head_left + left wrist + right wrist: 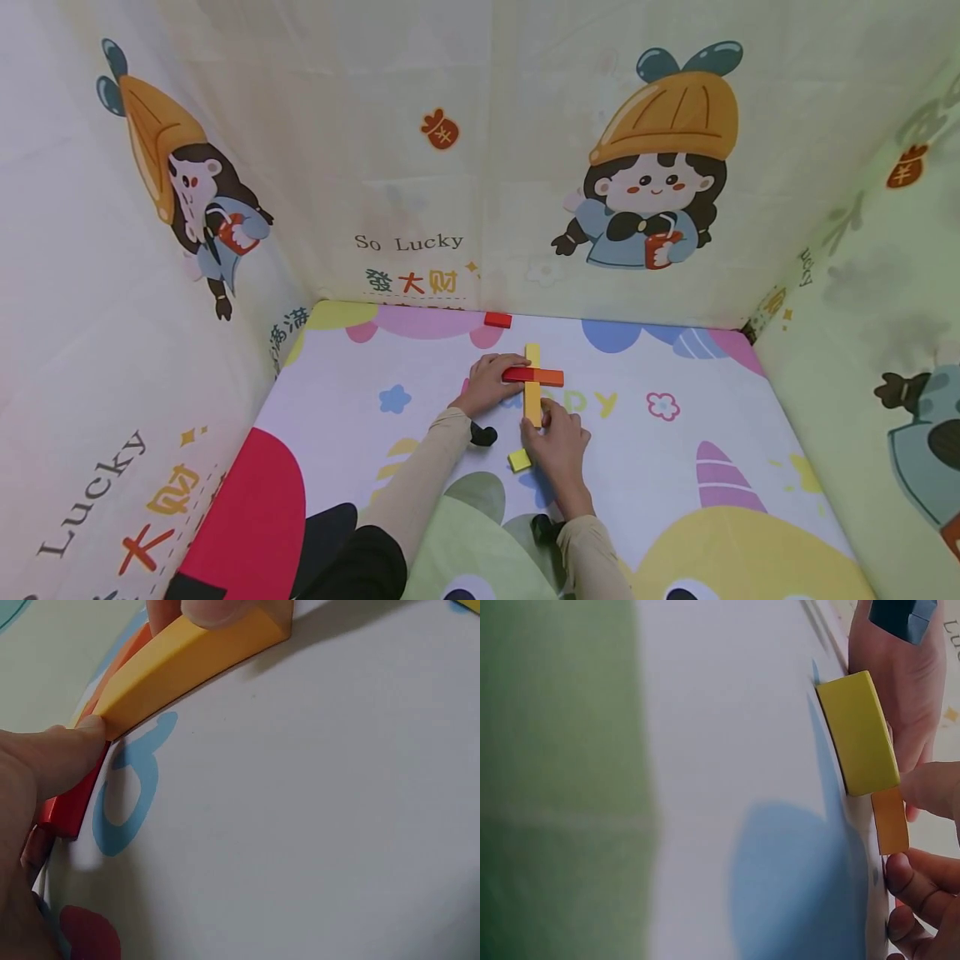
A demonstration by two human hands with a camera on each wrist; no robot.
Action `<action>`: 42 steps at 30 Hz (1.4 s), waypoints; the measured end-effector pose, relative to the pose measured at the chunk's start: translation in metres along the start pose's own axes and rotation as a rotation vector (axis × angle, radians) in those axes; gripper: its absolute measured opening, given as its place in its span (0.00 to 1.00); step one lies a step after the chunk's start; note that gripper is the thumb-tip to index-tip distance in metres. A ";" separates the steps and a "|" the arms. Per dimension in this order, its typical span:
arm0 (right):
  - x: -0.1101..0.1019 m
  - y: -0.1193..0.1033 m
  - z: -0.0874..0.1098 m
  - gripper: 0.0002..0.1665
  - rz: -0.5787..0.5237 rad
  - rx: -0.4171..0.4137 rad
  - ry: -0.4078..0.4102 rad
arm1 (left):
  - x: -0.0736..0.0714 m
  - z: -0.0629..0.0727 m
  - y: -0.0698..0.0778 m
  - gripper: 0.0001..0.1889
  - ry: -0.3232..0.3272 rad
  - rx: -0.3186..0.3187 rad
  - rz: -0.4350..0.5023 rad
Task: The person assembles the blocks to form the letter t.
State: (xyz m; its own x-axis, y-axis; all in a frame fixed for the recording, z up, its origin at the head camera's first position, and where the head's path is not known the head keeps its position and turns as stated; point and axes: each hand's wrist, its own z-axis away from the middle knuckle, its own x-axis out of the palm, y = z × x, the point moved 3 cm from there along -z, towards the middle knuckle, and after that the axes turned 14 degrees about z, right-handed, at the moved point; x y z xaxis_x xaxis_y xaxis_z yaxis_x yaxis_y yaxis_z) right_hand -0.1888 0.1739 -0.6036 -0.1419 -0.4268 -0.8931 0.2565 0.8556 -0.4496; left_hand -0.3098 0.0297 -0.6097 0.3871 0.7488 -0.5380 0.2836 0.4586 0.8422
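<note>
Four-armed like a cross, a group of wooden blocks lies on the mat: a yellow block (532,353) at the far end, a red block (517,375) to the left, an orange block (551,378) to the right and a yellow-orange block (532,403) nearest me. My left hand (491,385) pinches the red block, its thumb (71,754) right at the corner of the yellow-orange block. With thumb and fingers, my right hand (561,446) holds the near end of the yellow-orange block. A loose yellow block (859,735) lies beside the right hand.
Another red block (498,320) lies at the mat's far edge, by the back wall. Printed cloth walls (517,208) stand at the back and on both sides. The patterned mat (427,358) covers the surface. Dark wrist mounts (483,435) sit on both wrists.
</note>
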 end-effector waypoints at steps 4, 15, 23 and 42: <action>0.000 0.000 0.000 0.35 0.003 -0.001 -0.005 | 0.001 0.000 0.000 0.26 0.005 -0.001 -0.012; 0.000 -0.001 0.001 0.35 0.006 0.006 -0.018 | 0.003 0.000 0.000 0.27 0.016 0.014 -0.053; 0.001 0.000 0.000 0.35 0.001 -0.003 -0.006 | 0.003 0.000 -0.002 0.27 0.014 0.004 -0.066; 0.001 0.000 -0.001 0.33 0.007 -0.013 0.006 | 0.006 -0.004 -0.008 0.26 0.031 0.018 -0.050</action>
State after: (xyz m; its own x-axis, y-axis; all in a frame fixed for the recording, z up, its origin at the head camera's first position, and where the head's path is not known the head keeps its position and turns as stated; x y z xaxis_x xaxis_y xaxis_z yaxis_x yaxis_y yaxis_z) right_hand -0.1901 0.1737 -0.6040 -0.1462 -0.4186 -0.8963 0.2448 0.8626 -0.4428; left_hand -0.3131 0.0324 -0.6194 0.3443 0.7398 -0.5781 0.3180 0.4874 0.8132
